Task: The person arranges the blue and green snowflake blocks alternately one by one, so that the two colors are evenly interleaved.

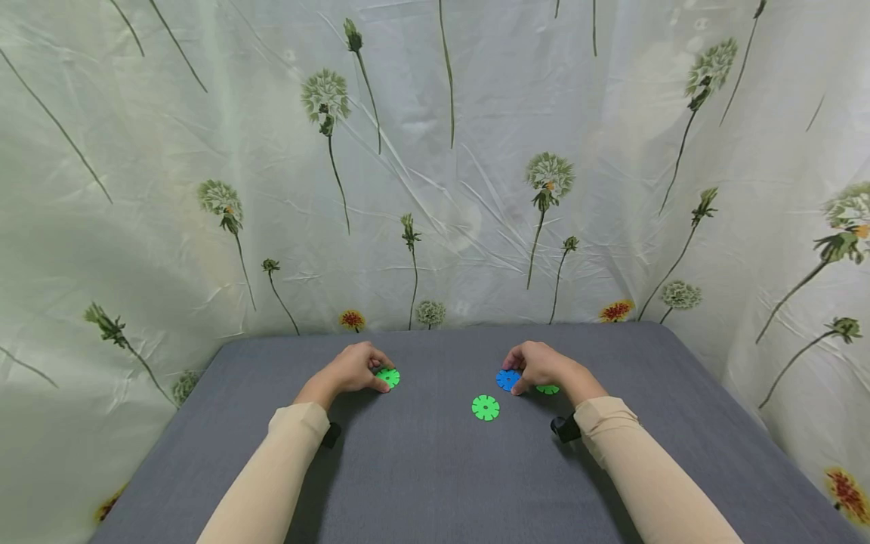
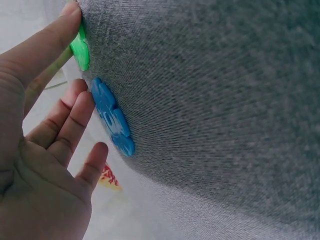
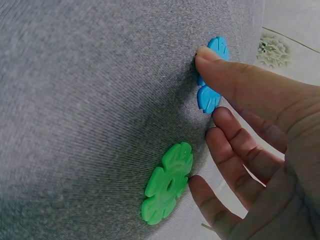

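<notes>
My left hand is at the left of the table, thumb and forefinger pinching a green notched plastic disc by its edges. In the left wrist view this green disc is mostly behind the thumb. A blue notched disc lies beside the other fingers, hidden under the hand in the head view. Over on the right, my right hand pinches another blue notched disc between thumb and forefinger, low over the cloth. Below its spread fingers lies a green disc, partly covered in the head view.
Another green disc lies flat between the hands, nearer the right one. Grey cloth covers the table. A pale curtain printed with dandelions hangs right behind the table's far edge. Both wrists carry small black cameras.
</notes>
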The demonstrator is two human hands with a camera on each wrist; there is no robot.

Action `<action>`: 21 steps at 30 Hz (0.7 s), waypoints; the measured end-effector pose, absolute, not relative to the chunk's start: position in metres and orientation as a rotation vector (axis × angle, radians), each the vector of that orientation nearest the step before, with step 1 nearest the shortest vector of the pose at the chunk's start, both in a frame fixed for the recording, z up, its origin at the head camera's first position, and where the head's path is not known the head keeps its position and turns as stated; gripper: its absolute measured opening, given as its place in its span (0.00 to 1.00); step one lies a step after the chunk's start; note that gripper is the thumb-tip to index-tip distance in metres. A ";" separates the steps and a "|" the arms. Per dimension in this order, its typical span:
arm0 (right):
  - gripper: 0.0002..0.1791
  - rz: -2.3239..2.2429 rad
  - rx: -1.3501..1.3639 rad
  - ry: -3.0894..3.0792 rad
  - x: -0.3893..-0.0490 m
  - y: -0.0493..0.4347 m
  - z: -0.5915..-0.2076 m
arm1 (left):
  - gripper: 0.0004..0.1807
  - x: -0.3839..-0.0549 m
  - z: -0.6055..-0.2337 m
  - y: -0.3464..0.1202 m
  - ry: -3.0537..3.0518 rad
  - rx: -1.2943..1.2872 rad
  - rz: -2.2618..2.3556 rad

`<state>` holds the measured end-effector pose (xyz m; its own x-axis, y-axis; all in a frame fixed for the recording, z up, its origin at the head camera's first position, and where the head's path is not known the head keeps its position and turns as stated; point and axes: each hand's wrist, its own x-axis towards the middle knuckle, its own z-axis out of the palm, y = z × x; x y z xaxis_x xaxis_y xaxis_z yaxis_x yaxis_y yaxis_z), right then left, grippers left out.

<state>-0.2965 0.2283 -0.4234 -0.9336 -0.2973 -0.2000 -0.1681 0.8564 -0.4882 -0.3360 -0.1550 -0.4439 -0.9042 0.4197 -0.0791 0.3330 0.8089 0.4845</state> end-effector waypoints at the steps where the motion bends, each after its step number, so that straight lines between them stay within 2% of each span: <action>1: 0.20 -0.688 -0.352 2.760 -0.297 0.228 -0.423 | 0.21 -0.336 -0.444 -0.155 2.807 0.596 0.708; 21: 0.21 -0.667 -0.347 2.708 -0.298 0.224 -0.419 | 0.18 -0.339 -0.445 -0.155 2.753 0.574 0.757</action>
<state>-0.2980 0.2242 -0.4190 -0.9162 -0.3083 -0.2559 -0.1542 0.8608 -0.4850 -0.3391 -0.1549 -0.4446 -0.8970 0.4271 -0.1137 0.3090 0.7900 0.5295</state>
